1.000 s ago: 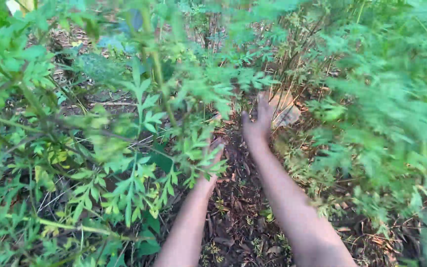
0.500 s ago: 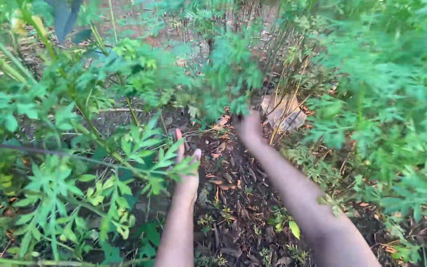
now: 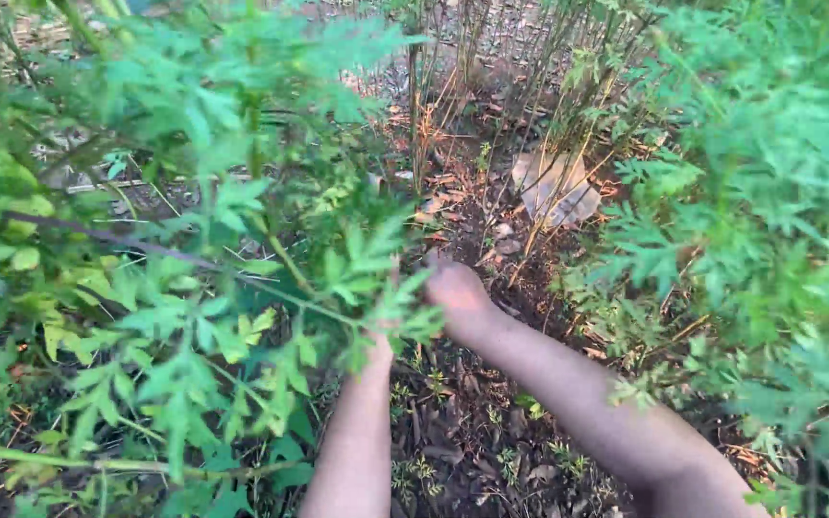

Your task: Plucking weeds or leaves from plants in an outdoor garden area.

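Note:
My right hand (image 3: 455, 291) hangs low over the dark soil (image 3: 462, 432) in the middle of the view. Its fingers are curled into a fist, and nothing shows in it. My left hand (image 3: 377, 347) is just to its left, almost wholly hidden behind the feathery green leaves of a bushy plant (image 3: 242, 288). Only the wrist and forearm show. A leafy branch (image 3: 376, 283) of that plant crosses in front of both hands.
Dense green plants close in on the left and on the right (image 3: 760, 221). A clump of thin bare stems (image 3: 491, 67) rises beyond the hands. A large dry brown leaf (image 3: 556, 187) lies at their base. Leaf litter and small seedlings cover the ground.
Both hands have drawn back toward me and lower. The right hand left the foliage near the dry leaf and closed into a fist. The left hand, open before, slipped behind leaves.

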